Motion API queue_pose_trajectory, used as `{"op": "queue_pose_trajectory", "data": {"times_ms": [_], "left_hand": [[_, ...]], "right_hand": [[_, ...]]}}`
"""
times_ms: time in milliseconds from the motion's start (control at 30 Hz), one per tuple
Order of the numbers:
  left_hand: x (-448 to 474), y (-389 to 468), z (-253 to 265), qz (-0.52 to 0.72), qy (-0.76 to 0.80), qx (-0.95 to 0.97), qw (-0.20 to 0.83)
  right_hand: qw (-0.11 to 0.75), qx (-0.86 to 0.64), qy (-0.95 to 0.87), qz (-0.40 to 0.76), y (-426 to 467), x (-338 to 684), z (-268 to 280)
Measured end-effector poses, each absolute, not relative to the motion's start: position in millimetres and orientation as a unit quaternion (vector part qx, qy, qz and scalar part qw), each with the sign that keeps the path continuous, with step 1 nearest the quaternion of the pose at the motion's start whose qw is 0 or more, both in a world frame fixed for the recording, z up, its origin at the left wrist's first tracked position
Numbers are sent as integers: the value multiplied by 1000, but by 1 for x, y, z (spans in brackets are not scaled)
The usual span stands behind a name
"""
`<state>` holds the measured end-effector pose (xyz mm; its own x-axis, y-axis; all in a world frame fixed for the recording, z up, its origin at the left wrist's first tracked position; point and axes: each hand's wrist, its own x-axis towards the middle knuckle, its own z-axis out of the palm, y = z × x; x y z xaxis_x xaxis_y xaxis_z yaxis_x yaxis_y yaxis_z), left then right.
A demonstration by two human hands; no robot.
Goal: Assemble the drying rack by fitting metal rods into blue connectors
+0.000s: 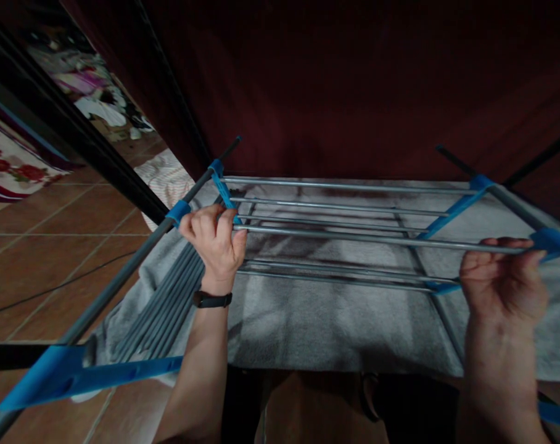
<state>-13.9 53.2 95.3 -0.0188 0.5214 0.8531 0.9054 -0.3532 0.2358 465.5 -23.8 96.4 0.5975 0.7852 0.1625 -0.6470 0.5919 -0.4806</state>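
Note:
A grey metal tube (354,236) runs crosswise between the two sides of a half-built rack with blue plastic connectors. My left hand (214,243), with a dark band on its wrist, is closed over the tube's left end, beside a blue connector (179,213). Palm up, my right hand (504,280) has its fingers behind the tube's right end and its thumb near another blue connector (552,242). Whether either end sits inside its connector, I cannot tell. Further crossbars (345,187) span the rack behind and below this tube.
Loose grey tubes (166,311) lie bundled at the left on a grey blanket (308,327). A larger blue bracket (71,376) stands at the lower left. Dark red fabric (354,92) hangs behind the rack. A thin cable (76,277) crosses the tiled floor (39,265).

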Motion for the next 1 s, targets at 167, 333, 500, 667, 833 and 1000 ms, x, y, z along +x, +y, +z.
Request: {"op": "queue_pose_trajectory", "data": {"times_ms": [167, 333, 500, 667, 833, 1000], "left_hand": [[-13, 56, 92, -461, -533, -681, 199], [-12, 58, 94, -466, -550, -665, 194], [-16, 57, 97, -485, -572, -639, 171], [-21, 58, 103, -456, -598, -629, 198], [-19, 58, 114, -432, -601, -636, 218], [-15, 55, 122, -440, -592, -641, 211]], "right_hand": [[875, -193, -172, 408, -25, 466, 97], [876, -207, -158, 405, -25, 467, 97], [875, -210, -171, 402, -26, 468, 96], [873, -227, -153, 403, -26, 468, 95], [878, -212, -155, 400, -25, 468, 96], [881, -212, -136, 400, -24, 469, 95]]}}
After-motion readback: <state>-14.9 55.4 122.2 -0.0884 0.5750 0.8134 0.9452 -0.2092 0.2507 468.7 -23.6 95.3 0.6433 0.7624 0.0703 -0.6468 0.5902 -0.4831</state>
